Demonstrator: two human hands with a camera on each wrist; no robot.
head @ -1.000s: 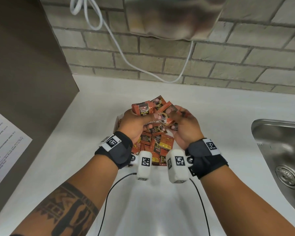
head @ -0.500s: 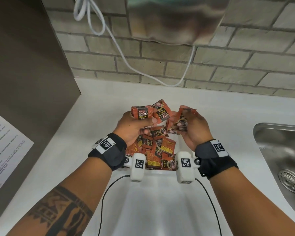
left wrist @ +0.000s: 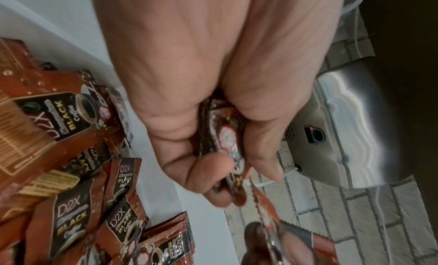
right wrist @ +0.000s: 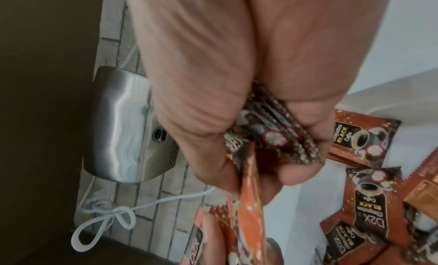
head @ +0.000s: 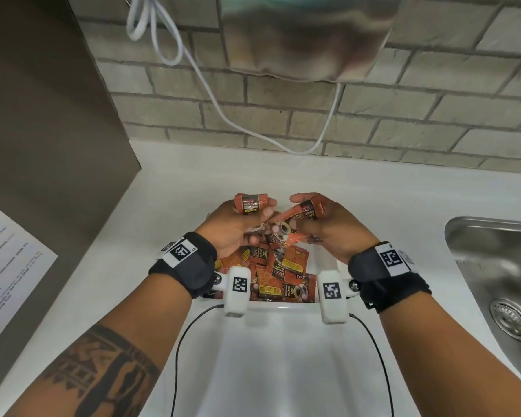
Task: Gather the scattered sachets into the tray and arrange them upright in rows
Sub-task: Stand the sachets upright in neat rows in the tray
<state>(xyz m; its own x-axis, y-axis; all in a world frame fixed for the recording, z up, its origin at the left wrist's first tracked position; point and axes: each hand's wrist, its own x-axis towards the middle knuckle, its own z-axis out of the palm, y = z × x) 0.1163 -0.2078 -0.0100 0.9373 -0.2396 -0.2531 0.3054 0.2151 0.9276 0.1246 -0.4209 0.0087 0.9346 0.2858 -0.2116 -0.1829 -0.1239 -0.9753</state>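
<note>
The step in hand seems to be the sorting: most sachets are already in the white tray (head: 271,303), but they lie flat and mixed, not yet upright in rows. The tray stands on the white surface (head: 169,212), close in front of the person.

The left hand (head: 232,227) is held above the tray with its fingers curled around a small bundle of sachets (head: 250,203); the left wrist view shows their edges pressed between thumb and fingers. The right hand (head: 328,227) is also curled around its own sachet bundle (head: 306,213), and one more sachet hangs loosely between the two hands.

I judge that the next move is to square each bundle so that all edges are even, then to set it on its edge against a tray wall. This needs room, so the loose sachets in the tray (head: 278,270) must probably be pushed aside first.

On the packets one can read "D2X", "BLACK" and "Coffee", with a picture of a coffee cup. The paper sheet (head: 6,266) at the left carries print which is too small to read.
</note>
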